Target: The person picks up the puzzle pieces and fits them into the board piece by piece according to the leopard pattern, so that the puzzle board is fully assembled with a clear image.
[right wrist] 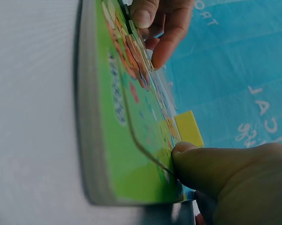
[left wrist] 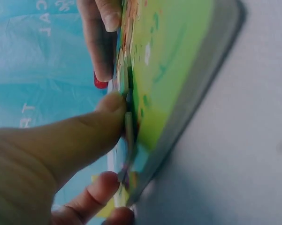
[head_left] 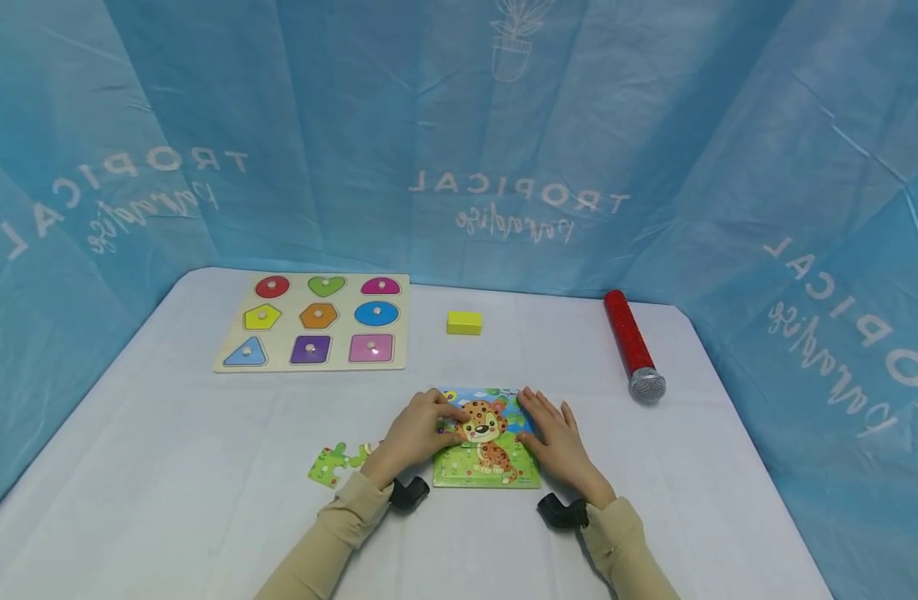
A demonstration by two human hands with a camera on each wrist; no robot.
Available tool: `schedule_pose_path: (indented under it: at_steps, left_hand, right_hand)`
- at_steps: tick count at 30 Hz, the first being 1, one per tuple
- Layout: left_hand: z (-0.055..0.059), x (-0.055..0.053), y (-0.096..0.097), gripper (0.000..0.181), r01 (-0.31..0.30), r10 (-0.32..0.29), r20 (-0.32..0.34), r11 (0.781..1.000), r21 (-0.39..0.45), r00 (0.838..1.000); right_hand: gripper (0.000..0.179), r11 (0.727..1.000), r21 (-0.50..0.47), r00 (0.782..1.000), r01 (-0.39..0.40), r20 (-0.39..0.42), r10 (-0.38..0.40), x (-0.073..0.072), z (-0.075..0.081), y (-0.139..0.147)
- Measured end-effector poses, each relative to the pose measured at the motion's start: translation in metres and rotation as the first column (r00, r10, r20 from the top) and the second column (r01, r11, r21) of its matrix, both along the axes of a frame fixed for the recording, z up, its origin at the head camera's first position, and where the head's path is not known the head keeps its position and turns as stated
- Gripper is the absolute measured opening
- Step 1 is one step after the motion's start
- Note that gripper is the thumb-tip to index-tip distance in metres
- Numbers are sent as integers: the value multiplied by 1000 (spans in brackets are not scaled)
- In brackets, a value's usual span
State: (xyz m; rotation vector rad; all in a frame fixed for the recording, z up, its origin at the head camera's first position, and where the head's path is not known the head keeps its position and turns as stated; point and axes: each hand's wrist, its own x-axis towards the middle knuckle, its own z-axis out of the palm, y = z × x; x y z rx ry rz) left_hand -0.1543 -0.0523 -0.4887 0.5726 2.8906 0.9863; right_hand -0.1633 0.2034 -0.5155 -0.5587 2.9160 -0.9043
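A leopard jigsaw puzzle (head_left: 496, 458) lies in its green-bordered board on the white table, between both hands. My left hand (head_left: 416, 429) reaches over the board's left side, its thumb (left wrist: 84, 136) and fingertips pinching a thin puzzle piece (left wrist: 129, 126) tilted at the slot. Part of that piece is hidden by the fingers. On the right side, my right hand (head_left: 560, 446) rests with fairly straight fingers along the board's upper right edge, the thumb (right wrist: 192, 161) touching the picture. Loose green puzzle pieces (head_left: 327, 467) lie left of the board, partly under the left forearm.
A wooden shape board (head_left: 279, 337) with knobbed pieces lies at the back left. Behind the puzzle sits a yellow block (head_left: 464, 323). A red microphone (head_left: 633, 342) with a silver head lies at the back right. Blue printed curtains (head_left: 354, 125) border the table.
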Motion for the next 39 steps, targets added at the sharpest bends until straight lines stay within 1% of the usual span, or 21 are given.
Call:
schedule_pose_path:
  at_steps: [2,6,8,10,14,17,20,22,23,24,26,27,28,29,31,36,39]
  left_hand:
    - [1,2,1,23,-21,21,-10,999,-32,1000]
    - [3,3,3,25,-65,54,-89,990,-128,995]
    - [2,2,2,24,-84,68,-109,985,-149,992]
    - [1,1,1,24,-90,76,-92,985,-150,993]
    - [2,1,-1,24,-97,93,-40,985,-140,995]
    - [3,1,1,26,-112,105,-56,984,-141,993]
    - [2,-2,2,27,-122,117,-46,986,-110,992]
    - [2,-3,0,29,-104,104,-3,992,-72,995]
    - [2,-3,-2,30,-81,83,25,996,-48,996]
    - [2,-3,-5,31,-50,51,53,999,-18,997]
    - [5,-2,-15,34,10,-16,115,999,53,993]
    - [7,-1,-22,36,30,-43,143,996,88,989]
    - [9,0,-29,37,48,-66,158,992,114,985]
    - [11,2,-37,38,52,-76,172,989,138,982]
    - [15,6,-55,40,36,-65,182,987,159,981]
    - [19,18,-107,41,-39,17,168,990,134,986]
    - [19,29,-134,43,-62,41,174,991,119,984]
  right_hand:
    - [63,1000,8,1000,-4,2,4,1,0,-1]
    - [63,1000,3,1000,0,7,0,1,1,-2]
    - [63,1000,-4,1000,-2,10,2,1,1,-2]
    - [62,1000,-10,1000,-4,17,5,0,0,-3]
    - [63,1000,-9,1000,-11,23,11,0,-1,-4]
    - [63,1000,6,1000,-6,12,6,0,-2,-3]
    - [67,1000,19,1000,-3,-12,3,0,-3,-2]
    - [71,1000,28,1000,-3,-25,4,0,-3,-2]
    - [74,999,33,1000,-2,-27,3,1,-3,-3]
    - [76,999,38,1000,0,-29,1,1,-3,-4]
    - [79,998,54,1000,12,-23,-10,2,-3,-6]
    - [80,997,69,1000,22,-23,-21,2,-3,-7]
    - [81,996,78,999,37,-20,-35,3,-3,-9]
    - [82,995,83,999,52,-21,-50,3,-3,-10]
    - [83,994,77,997,82,-20,-81,4,-2,-15]
    - [83,990,71,993,122,-16,-121,7,1,-23]
    - [82,988,80,992,128,-12,-128,8,1,-24]
